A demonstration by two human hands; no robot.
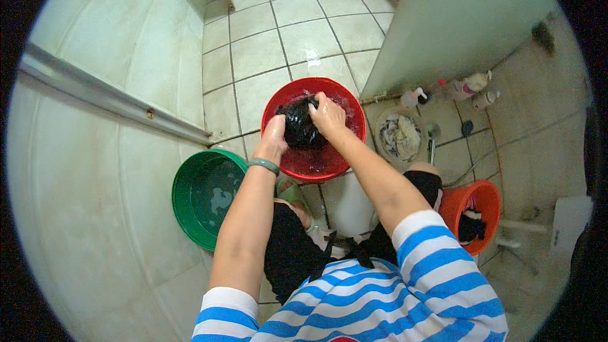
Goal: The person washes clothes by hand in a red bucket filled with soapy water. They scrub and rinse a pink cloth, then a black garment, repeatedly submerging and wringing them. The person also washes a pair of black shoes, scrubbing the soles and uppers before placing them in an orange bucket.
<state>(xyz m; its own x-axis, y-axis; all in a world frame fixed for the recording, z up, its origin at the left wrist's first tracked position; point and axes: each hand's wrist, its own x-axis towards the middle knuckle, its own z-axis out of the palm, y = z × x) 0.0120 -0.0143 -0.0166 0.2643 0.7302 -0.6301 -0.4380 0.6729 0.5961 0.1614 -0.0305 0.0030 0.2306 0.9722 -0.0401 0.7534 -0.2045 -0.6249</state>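
A red plastic basin (311,171) holding water stands on the tiled floor in front of me. Over it, a wet, bunched black cloth (300,126) is between my two hands. My left hand (274,134) wears a green bangle at the wrist and grips the cloth's left side; the fingers are partly hidden under it. At the cloth's upper right, my right hand (327,113) pinches it between thumb and fingers. Whether the cloth's underside touches the water cannot be told.
A green tub (183,199) with water stands at left. To the right are a clear basin of cloths (380,135), an orange bucket (494,204) with dark cloth, a shower head (432,130) and several bottles (412,98). A glass panel (441,23) rises at upper right.
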